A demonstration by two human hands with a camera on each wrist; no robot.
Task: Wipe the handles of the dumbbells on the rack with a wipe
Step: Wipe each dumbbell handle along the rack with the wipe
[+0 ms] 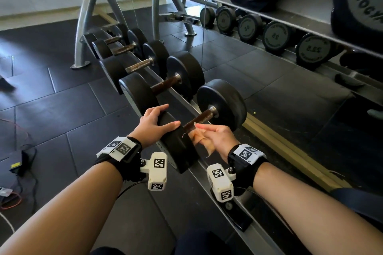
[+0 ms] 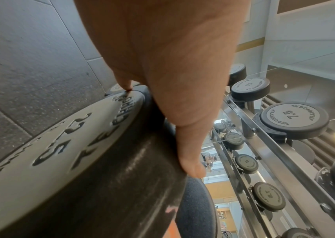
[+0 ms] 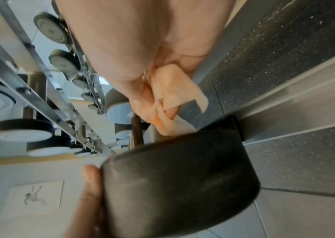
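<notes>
A: Dumbbells on the low rail (image 1: 182, 99), how many?

B: Five in a row, running from far left to near right, each with two black heads and a rusty handle. The nearest dumbbell (image 1: 219, 101) lay under the hands.

A: Where was the left hand (image 1: 154, 123)?

B: Flat on that dumbbell's near head (image 1: 178, 147), fingers straight and spread over the rim, thumb laid along its edge, gripping nothing.

A: And the right hand (image 1: 215, 137)?

B: Its fingers were curled around one orange wipe (image 1: 200, 138), bunched in the palm with a corner hanging loose. It sat just beside the near end of the handle (image 1: 199, 119); whether the wipe touched the metal, I couldn't tell.

A: Anything else?

B: A mirror (image 1: 269, 33) on the far right showed more dumbbells.
</notes>
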